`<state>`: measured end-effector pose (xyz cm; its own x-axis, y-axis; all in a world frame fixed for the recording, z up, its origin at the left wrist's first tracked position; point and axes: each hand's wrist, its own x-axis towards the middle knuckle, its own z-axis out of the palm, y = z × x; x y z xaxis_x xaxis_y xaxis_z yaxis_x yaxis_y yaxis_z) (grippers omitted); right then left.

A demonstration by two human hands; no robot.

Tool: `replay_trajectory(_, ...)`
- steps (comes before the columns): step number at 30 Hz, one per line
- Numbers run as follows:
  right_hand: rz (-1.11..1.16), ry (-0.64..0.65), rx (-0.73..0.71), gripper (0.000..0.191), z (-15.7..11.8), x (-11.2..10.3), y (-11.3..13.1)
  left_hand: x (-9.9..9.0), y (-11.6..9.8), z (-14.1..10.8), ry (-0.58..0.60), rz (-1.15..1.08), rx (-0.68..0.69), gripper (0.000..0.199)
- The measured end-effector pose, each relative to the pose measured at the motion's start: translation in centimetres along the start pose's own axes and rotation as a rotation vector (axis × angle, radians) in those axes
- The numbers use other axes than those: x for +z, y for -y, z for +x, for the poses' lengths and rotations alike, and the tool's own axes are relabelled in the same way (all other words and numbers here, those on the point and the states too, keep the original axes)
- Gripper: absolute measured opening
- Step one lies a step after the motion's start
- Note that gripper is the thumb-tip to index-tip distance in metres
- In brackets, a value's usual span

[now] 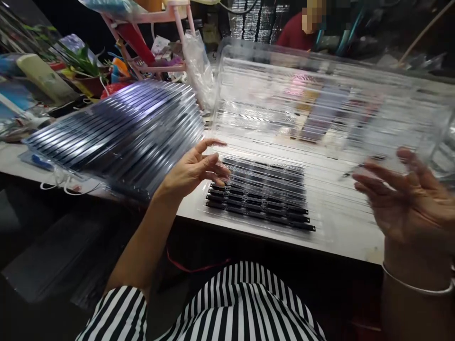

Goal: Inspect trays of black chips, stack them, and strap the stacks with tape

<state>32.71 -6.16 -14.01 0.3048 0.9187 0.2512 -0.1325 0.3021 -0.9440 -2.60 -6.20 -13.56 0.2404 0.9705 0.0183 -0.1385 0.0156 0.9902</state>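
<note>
**A:** What's the biggest thing there?

**B:** The white table (351,237). Over it, lifted and tilted toward the camera, is a clear tray (320,104): see-through plastic, ribbed with long parallel grooves, raised rim, blurred. It spans from mid-frame to the right edge, and the table and the clutter behind show through it.

**A:** Who holds it?

**B:** The right hand (408,203) is at its lower right corner, fingers spread wide and reaching up against the plastic. Whether they actually grip it, I cannot tell. The left hand (195,168) is just below the tray's lower left edge, fingers loosely open and holding nothing; contact with the tray is unclear.

**A:** And to the left?

**B:** A stack (117,128) of similar trays loaded with dark strips, fanned and leaning, beside the left hand.

**A:** Under the lifted tray?

**B:** A flat tray (263,194) lies on the table near its front edge, rows of black strips filling its near part.

**A:** Anything smaller?

**B:** A clear bag (199,66) behind the stack, a pink rack (156,38), a potted plant (85,61), and a person in red (295,33) at the far side.
</note>
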Motion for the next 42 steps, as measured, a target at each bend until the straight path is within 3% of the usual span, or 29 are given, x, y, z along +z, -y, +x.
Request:
replay_trajectory(3,0.025,0.006,0.042,0.029,0.0,-0.7,0.1,0.7,-0.3,0.2,-0.033,0.003,0.02,0.047)
replay_trajectory(8,-0.027,0.017,0.285,0.039,-0.6,-1.1,-1.0,0.7,0.7,-0.9,-0.153,0.063,-0.056,0.045)
replay_trajectory(10,-0.139,0.066,0.376,0.052,-1.0,-1.4,-2.2,0.2,1.8,-1.9,-0.239,0.18,-0.085,0.043)
replay_trajectory(13,-0.424,0.189,0.429,0.072,-1.5,-2.0,-4.3,-0.9,3.8,-3.6,-0.324,0.558,-0.086,0.037)
replay_trajectory(17,-0.896,0.312,0.254,0.074,-1.5,-2.7,-5.8,-2.0,6.0,-4.9,-0.335,1.016,-0.074,0.04)
replay_trajectory(19,-1.064,0.35,0.152,0.074,-1.3,-3.0,-5.9,-2.2,6.3,-4.9,-0.332,1.087,-0.098,0.046)
replay_trajectory(22,-1.207,0.301,0.008,0.071,-0.9,-3.0,-6.0,-2.2,6.3,-4.0,-0.354,1.1,-0.069,0.054)
replay_trajectory(25,-1.2,0.254,-0.185,0.062,-0.7,-2.5,-6.6,-1.9,6.8,-2.6,-0.266,1.112,0.063,0.053)
replay_trajectory(28,-1.172,0.397,-0.319,0.048,-0.6,-1.6,-7.7,-1.4,8.3,-1.1,-0.164,1.155,0.114,0.051)
replay_trajectory(30,-1.181,0.486,-0.353,0.043,-0.7,-1.0,-8.4,-1.1,9.3,-0.4,-0.198,1.172,0.133,0.051)
replay_trajectory(33,-1.212,0.495,-0.382,0.041,-0.8,-0.6,-9.2,-1.0,9.7,0.0,-0.243,1.15,0.171,0.051)
replay_trajectory(36,-1.185,0.523,-0.384,0.04,-0.9,-1.4,-9.0,-1.9,9.0,-1.1,-0.194,1.133,0.174,0.051)
replay_trajectory(38,-1.096,0.569,-0.365,0.042,-1.1,-2.7,-8.3,-3.1,8.8,-2.7,-0.072,1.132,0.169,0.05)
replay_trajectory(41,-0.947,0.678,-0.288,0.05,-2.0,-5.3,-6.2,-4.9,9.9,-5.9,0.122,1.118,0.269,0.053)
replay_trajectory(42,-0.918,0.724,-0.251,0.052,-2.5,-6.2,-5.3,-5.2,10.5,-6.9,0.102,1.141,0.287,0.054)
